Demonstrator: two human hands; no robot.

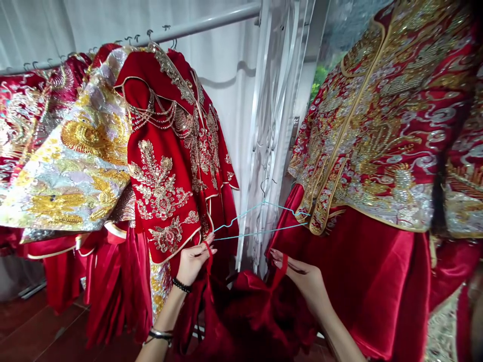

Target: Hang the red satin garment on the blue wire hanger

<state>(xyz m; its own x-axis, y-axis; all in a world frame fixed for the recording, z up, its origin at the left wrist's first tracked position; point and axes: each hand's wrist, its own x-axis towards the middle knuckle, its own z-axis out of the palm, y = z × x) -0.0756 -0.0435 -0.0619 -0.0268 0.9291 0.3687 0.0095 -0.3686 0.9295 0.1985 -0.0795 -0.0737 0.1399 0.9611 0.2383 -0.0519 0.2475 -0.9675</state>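
Observation:
A dark red satin garment (245,306) with thin straps hangs low between my hands. My left hand (194,261), with a black bead bracelet at the wrist, is closed on the left strap, its fingertips at the left end of a light-blue wire hanger (260,233). On the other side, my right hand (305,276) pinches the right strap (279,271), a little below the hanger's right end. The hanger's dark hook points up in front of a white metal frame; what supports the hanger, apart from my left fingertips, I cannot tell.
Embroidered red jackets (162,166) and a white-gold one (90,146) hang from a rail (211,22) at left. A gold-beaded red jacket (381,125) over a red satin skirt (354,281) stands close at right. The white lattice frame (269,125) rises behind the hanger.

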